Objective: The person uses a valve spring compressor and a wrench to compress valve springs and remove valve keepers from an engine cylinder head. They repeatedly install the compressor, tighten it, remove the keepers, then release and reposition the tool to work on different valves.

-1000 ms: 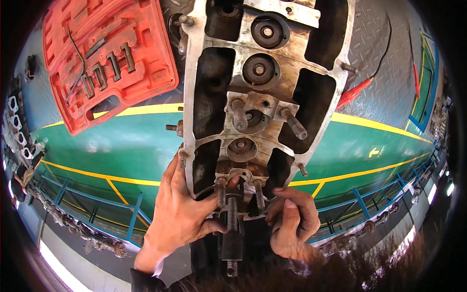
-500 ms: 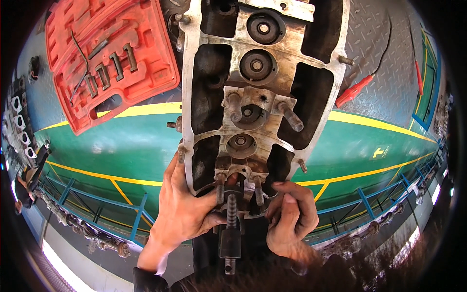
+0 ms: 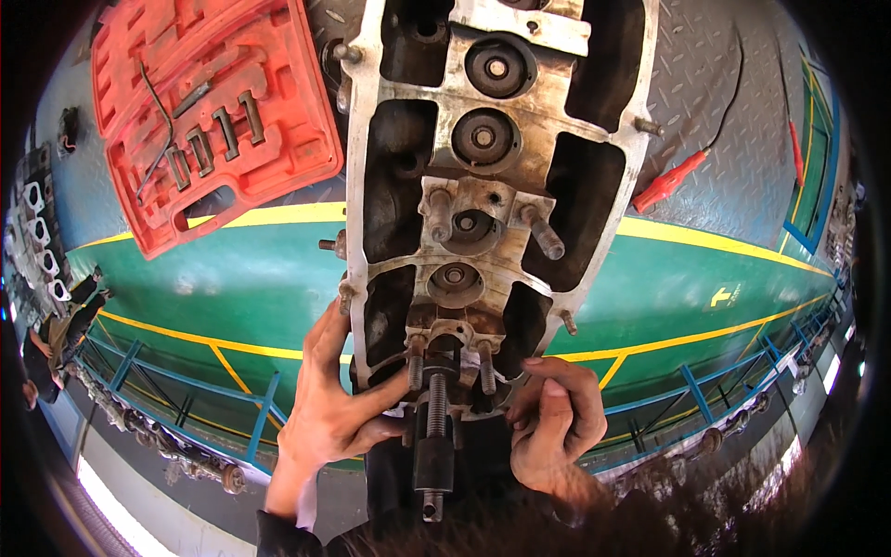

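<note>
A worn metal cylinder head [image 3: 487,190] fills the middle, with a row of round bores holding valve springs. At its near end stands a dark screw-type tool [image 3: 434,455] with a threaded rod, its top by the nearest bore between two studs. My left hand [image 3: 329,408] is at the near left corner; its thumb and forefinger close on the tool's side, their tips partly hidden behind a stud. The other fingers lie along the head's outer wall. At the near right corner, my right hand [image 3: 559,432] is curled, thumb against the bent fingers; whatever it may hold is hidden.
An open red tool case [image 3: 278,139] with several metal pieces lies far left on a steel plate surface [image 3: 691,56]. A red-handled lead [image 3: 668,181] lies at right. Blue railings [image 3: 696,390] cross the green floor. Another person [image 3: 42,357] is at the left edge.
My left forefinger has drawn back from the nearest bore, and the tool's top now shows there. The cylinder head has shifted slightly left in view. My right hand stays almost still.
</note>
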Tool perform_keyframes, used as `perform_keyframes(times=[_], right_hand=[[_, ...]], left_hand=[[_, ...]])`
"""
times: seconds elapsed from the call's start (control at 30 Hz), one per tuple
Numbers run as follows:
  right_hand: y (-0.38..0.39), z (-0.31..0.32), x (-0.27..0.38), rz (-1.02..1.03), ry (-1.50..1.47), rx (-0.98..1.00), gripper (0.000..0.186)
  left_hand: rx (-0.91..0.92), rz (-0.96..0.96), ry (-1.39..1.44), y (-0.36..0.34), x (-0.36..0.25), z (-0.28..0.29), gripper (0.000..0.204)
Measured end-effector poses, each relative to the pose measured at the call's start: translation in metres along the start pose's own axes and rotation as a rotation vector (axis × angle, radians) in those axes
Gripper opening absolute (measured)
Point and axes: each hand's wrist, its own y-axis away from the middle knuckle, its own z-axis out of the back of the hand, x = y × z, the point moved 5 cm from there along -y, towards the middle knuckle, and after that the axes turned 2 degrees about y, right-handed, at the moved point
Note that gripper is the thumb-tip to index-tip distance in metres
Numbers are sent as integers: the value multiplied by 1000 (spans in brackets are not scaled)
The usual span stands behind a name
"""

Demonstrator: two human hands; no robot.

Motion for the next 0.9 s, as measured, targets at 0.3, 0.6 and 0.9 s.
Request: perform_keyframes(times=[0.3, 0.6, 0.9], right_hand=[[-3, 6, 14, 117, 181, 256, 24], [-1, -22, 38, 48, 651, 853, 69], [-8, -43, 63, -99, 795, 897, 71]], left_hand=[[-362, 33, 164, 9, -16, -3, 49], [-199, 189, 405, -7, -27, -1, 58], [-644, 167, 493, 28, -44, -6, 38]])
